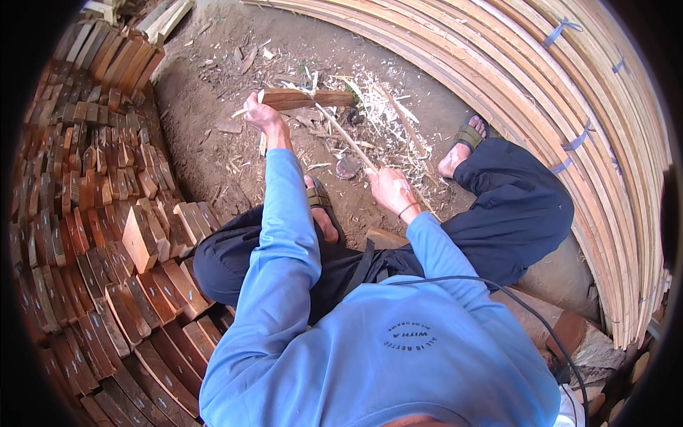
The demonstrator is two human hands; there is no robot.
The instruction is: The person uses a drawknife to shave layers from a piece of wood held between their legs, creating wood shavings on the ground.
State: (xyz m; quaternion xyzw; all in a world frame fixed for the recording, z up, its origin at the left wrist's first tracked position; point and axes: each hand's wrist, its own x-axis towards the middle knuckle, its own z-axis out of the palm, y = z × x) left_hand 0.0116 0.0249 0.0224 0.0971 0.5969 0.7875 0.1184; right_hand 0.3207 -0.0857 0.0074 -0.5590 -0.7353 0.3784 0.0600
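Note:
My left hand (265, 117) is closed at the left end of a reddish-brown wooden piece (292, 98), which lies crosswise low over the ground. A short pale end shows beside its fingers; the rest of what they grip is hidden. My right hand (391, 190) is wrapped round a thin pale wooden stick (345, 135). The stick slants up and left, its far tip at or close to the brown piece's notched edge. I cannot tell whether they touch. Pale wood shavings (388, 114) lie heaped just right of the brown piece.
Stacked short wooden blocks (107, 213) fill the left side. Long, bent pale wood strips (569, 128), tied with blue bands, curve along the right. My sandalled feet (462, 146) rest on the dirt floor (213, 85). A black cable (526, 302) crosses my right side.

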